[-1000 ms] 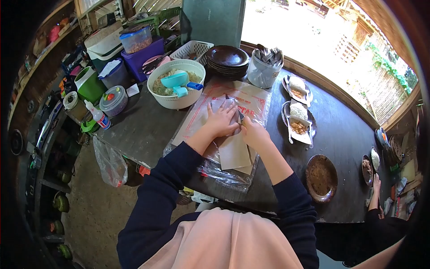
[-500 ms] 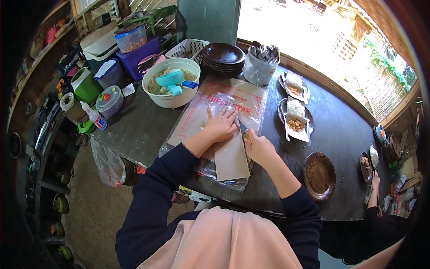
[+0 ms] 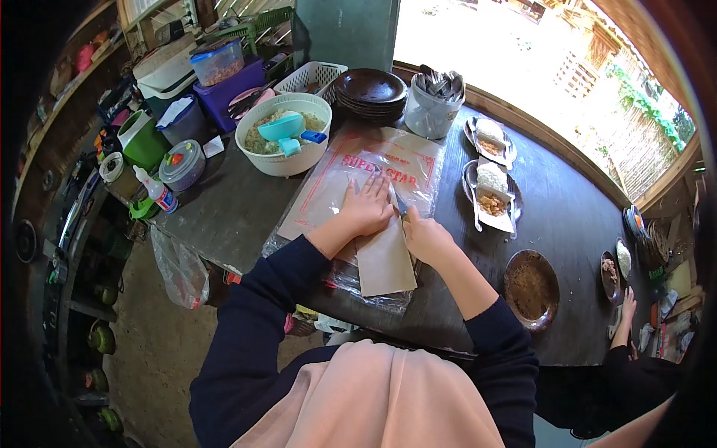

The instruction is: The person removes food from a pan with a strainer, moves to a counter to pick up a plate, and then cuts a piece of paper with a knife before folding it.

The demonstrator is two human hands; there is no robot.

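Note:
My left hand (image 3: pixel 369 205) lies flat, fingers spread, on a folded sheet of brown paper (image 3: pixel 384 265). My right hand (image 3: pixel 429 237) is closed round the handle of a knife (image 3: pixel 402 204), whose blade sits at the right edge of the folded paper, partly hidden by the fold and my fingers. Beneath the paper is a plastic-wrapped pack of wrapping paper (image 3: pixel 328 183) with red "SUPER STAR" print, resting on the dark table.
A white tub of food (image 3: pixel 258 155), stacked brown plates (image 3: pixel 371 88) and a cutlery bucket (image 3: pixel 435 112) stand behind. To the right are served plates of rice (image 3: pixel 493 179) and a brown plate (image 3: pixel 531 287). Another person's hand (image 3: pixel 627 308) is at far right.
My right hand has slid slightly away from me along the paper's edge with the knife. My left hand keeps its place on the paper. The other person's hand has lifted its fingers a little.

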